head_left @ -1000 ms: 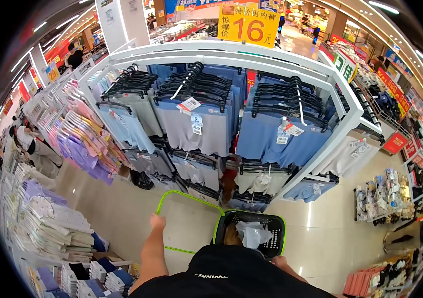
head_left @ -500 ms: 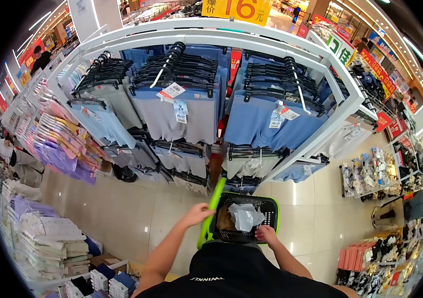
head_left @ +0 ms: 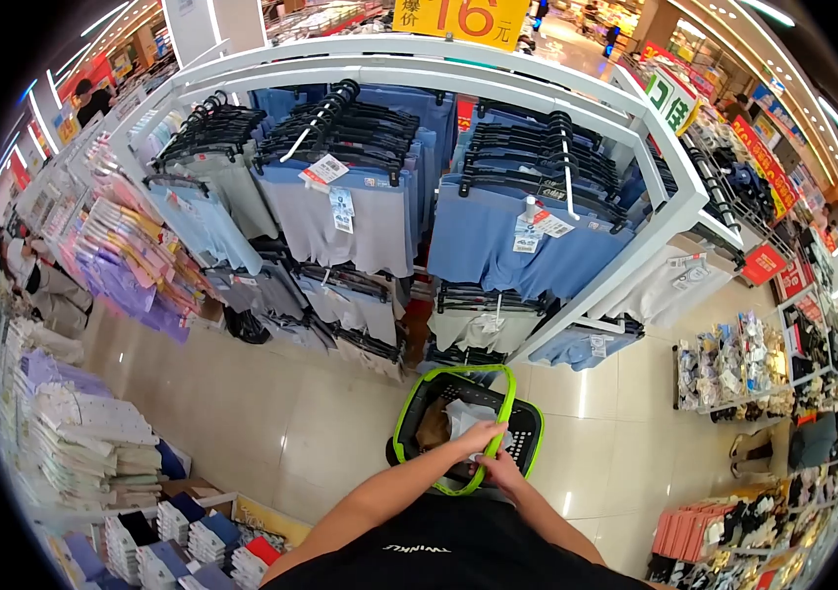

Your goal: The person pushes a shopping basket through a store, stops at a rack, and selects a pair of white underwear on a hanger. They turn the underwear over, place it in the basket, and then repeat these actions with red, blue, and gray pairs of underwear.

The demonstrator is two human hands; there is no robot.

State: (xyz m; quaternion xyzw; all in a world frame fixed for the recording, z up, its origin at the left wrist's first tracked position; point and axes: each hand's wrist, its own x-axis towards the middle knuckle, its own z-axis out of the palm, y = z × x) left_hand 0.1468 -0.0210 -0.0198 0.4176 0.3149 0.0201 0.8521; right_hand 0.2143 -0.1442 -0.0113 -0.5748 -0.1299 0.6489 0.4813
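Note:
A black shopping basket (head_left: 529,425) with a green rim is right in front of me, low down before the rack. Its green handle (head_left: 511,388) stands up across the basket. My left hand (head_left: 481,438) is closed on this handle, reaching over the basket from the left. Just below it, my right hand (head_left: 504,472) has its fingers around the same handle, close to my body. Inside the basket lie a whitish plastic bag (head_left: 462,417) and something brown (head_left: 433,429), both partly hidden by the handle and my left forearm.
A white metal rack (head_left: 625,265) of hanging blue and grey shorts (head_left: 507,231) stands directly ahead. Folded clothes (head_left: 94,433) are stacked on the left, near boxed goods (head_left: 183,541). Racks of small goods (head_left: 733,364) line the right, where a person (head_left: 817,442) is partly visible.
The handle has swung from the basket's left side to standing across it. My left hand has moved right with it, and my right hand has come up from the basket's edge to the handle.

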